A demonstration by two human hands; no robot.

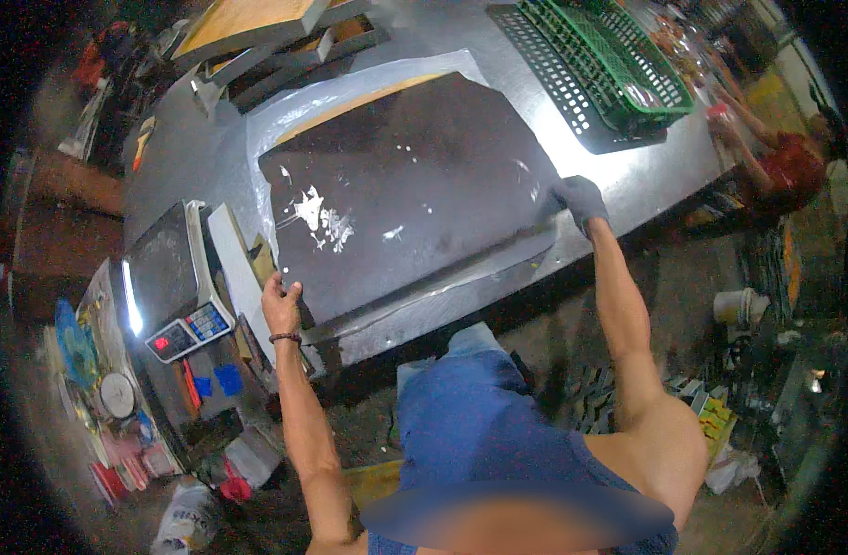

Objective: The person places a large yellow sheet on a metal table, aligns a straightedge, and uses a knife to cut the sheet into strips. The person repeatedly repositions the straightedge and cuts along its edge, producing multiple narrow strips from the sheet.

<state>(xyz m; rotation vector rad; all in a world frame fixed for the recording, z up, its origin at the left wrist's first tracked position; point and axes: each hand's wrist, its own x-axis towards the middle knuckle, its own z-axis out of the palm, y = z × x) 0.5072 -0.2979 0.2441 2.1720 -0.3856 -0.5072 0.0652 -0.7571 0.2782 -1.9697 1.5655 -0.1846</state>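
Note:
A large dark brown sheet [414,185] with white smears lies on the metal table, spread over clear plastic film [350,81]. A strip of yellowish material [368,104] shows past its far edge. My left hand [282,303], bare with a bracelet at the wrist, is closed at the sheet's near left corner, thumb and fingers at the edge. At the right corner my right hand [583,199], in a dark glove, is closed on the sheet's edge. Its fingertips are partly hidden.
A digital scale [179,268] stands at the left, beside a white strip [237,254]. Stacked trays [248,28] lie at the far left. A green plastic basket [618,69] sits far right, near another person's arm [752,153]. The table's near edge runs before my body.

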